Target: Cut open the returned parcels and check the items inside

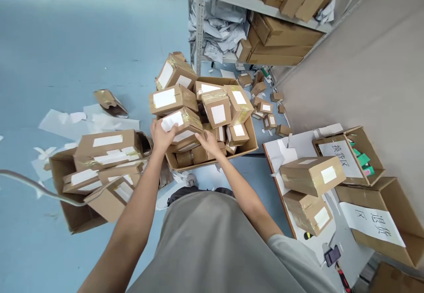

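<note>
A small taped cardboard box [189, 120] with white labels is between my hands, above a large open carton [252, 138]. My left hand [162, 137] grips its left end, thumb lying over the label. At the lower right corner of the same box is my right hand [210, 144], thumb against it; its other fingers are partly hidden. Around it, several more labelled boxes are heaped in the carton, among them a box [170, 99] just behind and a box [217, 108] to the right. The floor of the carton is mostly hidden by the pile.
A second carton [62, 196] filled with boxes stands left, a cable [43, 190] crossing it. To the right, a table [356, 251] bears two stacked boxes [313, 176], labelled open cartons [394, 196] and a phone [332, 255]. A metal shelf [200, 24] stands ahead; paper scraps [62, 123] litter the floor.
</note>
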